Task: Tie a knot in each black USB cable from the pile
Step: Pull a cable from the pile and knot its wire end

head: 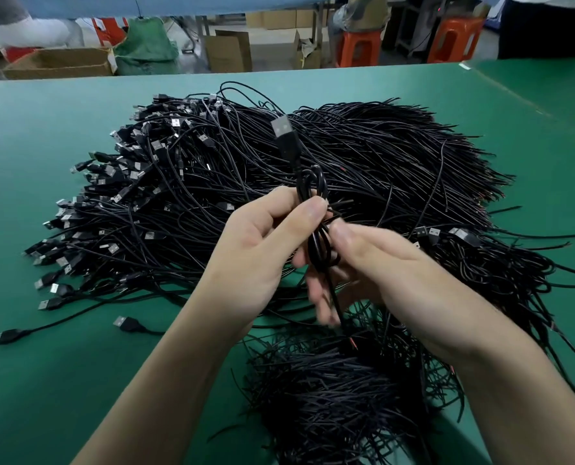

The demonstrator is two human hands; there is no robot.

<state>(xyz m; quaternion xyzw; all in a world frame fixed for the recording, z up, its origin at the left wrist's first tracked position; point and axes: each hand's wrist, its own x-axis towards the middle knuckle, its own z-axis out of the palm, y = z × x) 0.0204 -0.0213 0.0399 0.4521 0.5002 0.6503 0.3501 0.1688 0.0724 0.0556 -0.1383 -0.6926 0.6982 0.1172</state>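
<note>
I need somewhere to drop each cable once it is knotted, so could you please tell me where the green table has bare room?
Bare green table mat lies near-left, below two stray plugs and left of the left forearm. There is more left of the big pile of black USB cables and along the far edge. Centre and near-right are crowded with cables.

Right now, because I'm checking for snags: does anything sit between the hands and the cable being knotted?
Nothing visible. The left hand pinches the looped cable directly; the right hand touches its loops, blurred. The pile lies behind.
</note>
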